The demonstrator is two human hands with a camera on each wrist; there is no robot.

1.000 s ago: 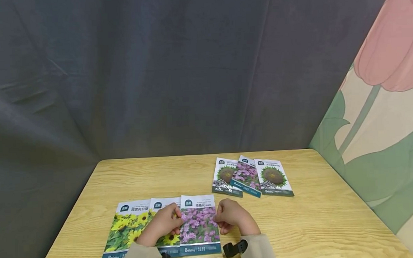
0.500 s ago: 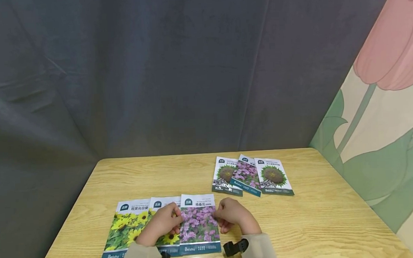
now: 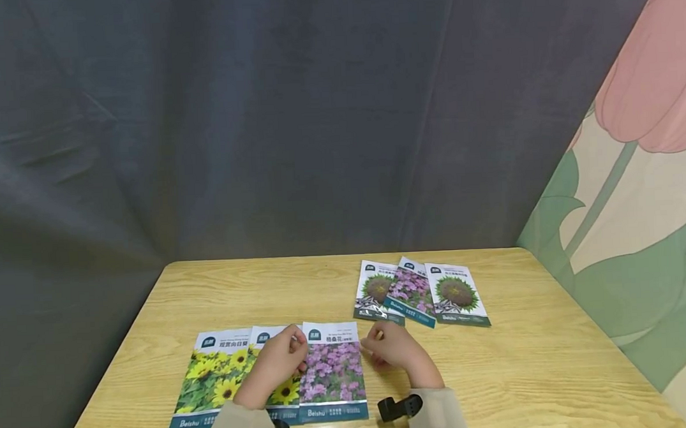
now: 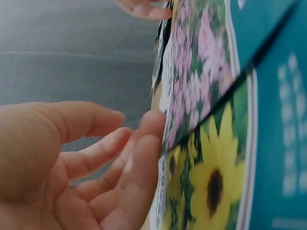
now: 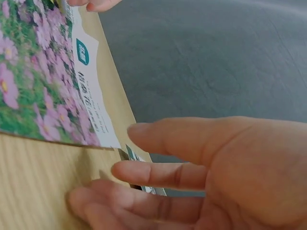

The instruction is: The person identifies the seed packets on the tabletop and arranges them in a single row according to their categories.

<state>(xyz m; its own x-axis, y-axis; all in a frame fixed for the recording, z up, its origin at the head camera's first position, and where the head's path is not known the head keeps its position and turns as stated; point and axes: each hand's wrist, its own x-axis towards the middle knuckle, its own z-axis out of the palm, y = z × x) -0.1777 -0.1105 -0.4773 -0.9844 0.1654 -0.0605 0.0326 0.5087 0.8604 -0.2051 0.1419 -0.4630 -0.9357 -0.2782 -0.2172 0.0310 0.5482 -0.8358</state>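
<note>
Side by side at the front lie three seed packets: a yellow-flower packet [image 3: 196, 383] on the left, a second yellow-flower packet [image 3: 286, 392] partly under my left hand, and a pink-flower packet [image 3: 331, 373] overlapping its right edge. My left hand [image 3: 280, 356] hovers over the seam between these last two, fingers loosely bent. In the left wrist view its thumb and index finger [image 4: 100, 120] are apart, with nothing pinched. Just off the pink packet's upper right edge is my right hand [image 3: 393, 346]. Its thumb and fingers [image 5: 168, 175] are spread apart and hold nothing.
Farther back on the wooden table [image 3: 248, 288] lie a left brown-sunflower packet [image 3: 375, 290], a tilted pink-flower packet [image 3: 409, 291] overlapping it, and a right brown-sunflower packet [image 3: 457, 293]. A dark curtain [image 3: 316, 126] hangs behind; a tulip-painted wall [image 3: 637, 227] stands right.
My right hand has let go of the pink packet's right edge and moved slightly up and right. My left hand has shifted a little upward. The packets have stayed in place.
</note>
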